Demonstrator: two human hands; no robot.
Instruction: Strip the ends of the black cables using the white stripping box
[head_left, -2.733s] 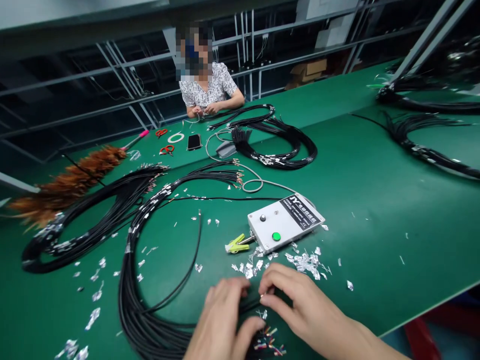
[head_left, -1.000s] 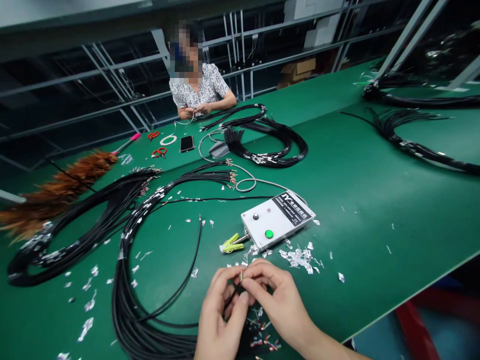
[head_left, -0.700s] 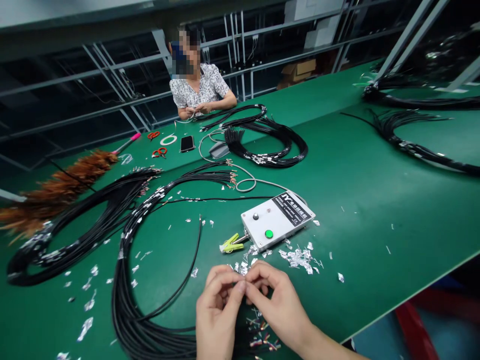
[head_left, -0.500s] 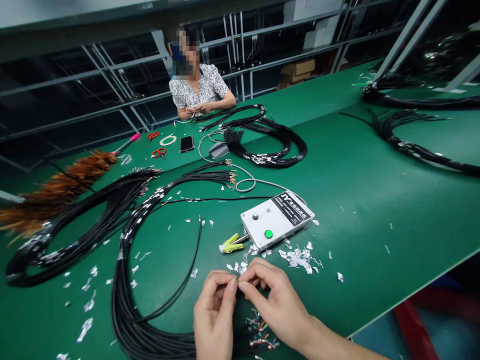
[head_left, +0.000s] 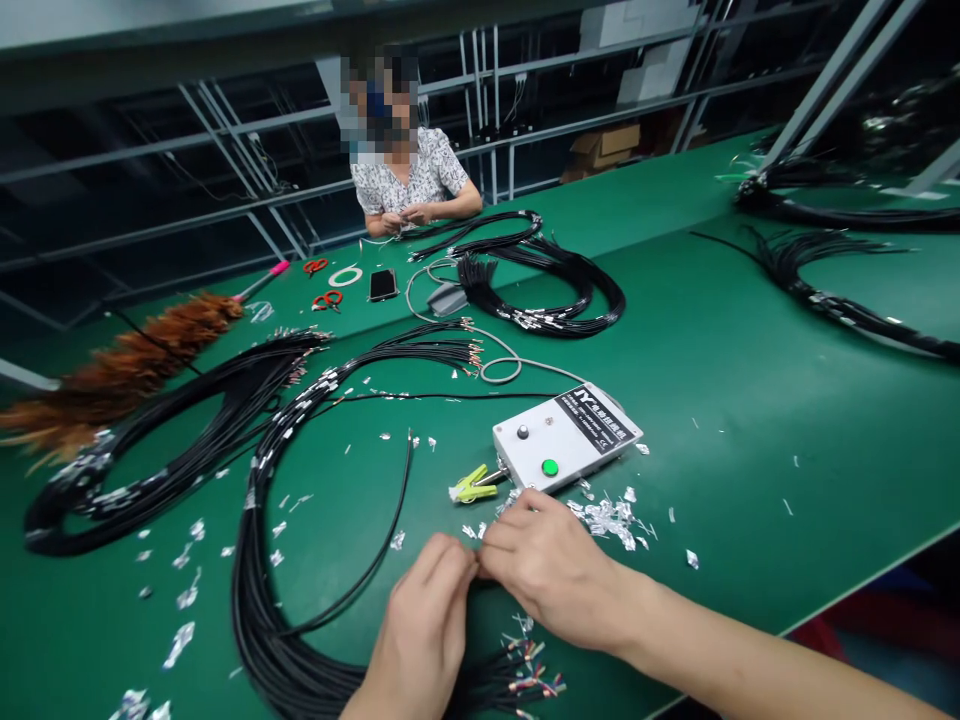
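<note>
At the near edge of the green bench, left hand and right hand meet fingertip to fingertip, both pinching something tiny between them; what it is stays hidden, likely a wire end. Just below lie the stripped coloured wire ends of the black cable bundle. Foil scraps litter the bench just beside the right hand, near the grey control box and its yellow-green clip. Risks, as judgement: the piece slips from so small a pinch and gets lost among the scraps; thin strands bend or fray if twisted hard; the forearm could drag the bundle off the edge. A co-worker sits well apart.
</note>
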